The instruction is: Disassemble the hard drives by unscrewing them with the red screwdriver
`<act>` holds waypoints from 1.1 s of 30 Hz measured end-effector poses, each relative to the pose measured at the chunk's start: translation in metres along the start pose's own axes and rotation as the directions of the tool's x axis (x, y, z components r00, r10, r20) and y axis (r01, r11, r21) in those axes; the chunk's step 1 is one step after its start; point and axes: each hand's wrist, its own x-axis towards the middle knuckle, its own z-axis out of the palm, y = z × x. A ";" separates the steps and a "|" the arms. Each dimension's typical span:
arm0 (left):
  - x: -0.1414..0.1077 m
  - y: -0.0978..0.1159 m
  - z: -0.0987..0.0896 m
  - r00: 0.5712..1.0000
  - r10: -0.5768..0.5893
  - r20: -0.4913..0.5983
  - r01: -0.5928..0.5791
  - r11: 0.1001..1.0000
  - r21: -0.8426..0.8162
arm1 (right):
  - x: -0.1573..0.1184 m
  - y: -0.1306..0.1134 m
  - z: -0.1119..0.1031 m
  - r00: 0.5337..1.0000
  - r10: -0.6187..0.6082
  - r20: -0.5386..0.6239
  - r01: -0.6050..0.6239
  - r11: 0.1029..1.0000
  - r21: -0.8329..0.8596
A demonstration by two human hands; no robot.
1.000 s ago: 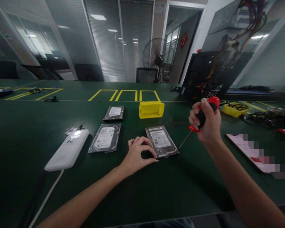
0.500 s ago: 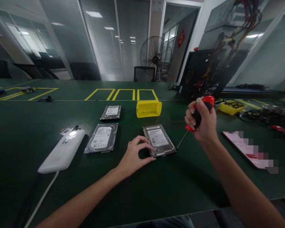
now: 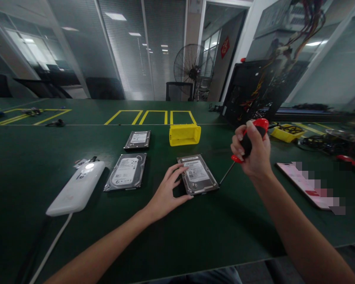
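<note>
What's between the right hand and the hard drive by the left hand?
In the head view, the screwdriver shaft slants down from the right hand to the near right corner of the hard drive; tip contact is unclear.

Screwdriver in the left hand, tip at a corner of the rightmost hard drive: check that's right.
The side is wrong: the head view shows the screwdriver in the right hand, tip at a corner of the rightmost hard drive.

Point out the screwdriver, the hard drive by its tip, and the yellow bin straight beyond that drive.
Screwdriver [image 3: 247, 147]: head view, on the handle's black grip.
Hard drive [image 3: 198, 171]: head view, on its white label.
Yellow bin [image 3: 185, 136]: head view, on the side facing the camera.
</note>
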 end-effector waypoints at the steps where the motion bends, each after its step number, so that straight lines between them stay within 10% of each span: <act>1: 0.000 0.000 0.001 1.000 -0.002 -0.004 0.002 1.000 -0.017 | 0.000 0.000 0.000 1.000 -0.002 -0.001 0.002 1.000 0.002; 33: 0.050 -0.016 0.031 0.998 0.059 -0.004 -0.059 0.998 -0.010 | 0.019 0.001 -0.024 0.972 -0.181 -0.152 0.170 0.982 -0.082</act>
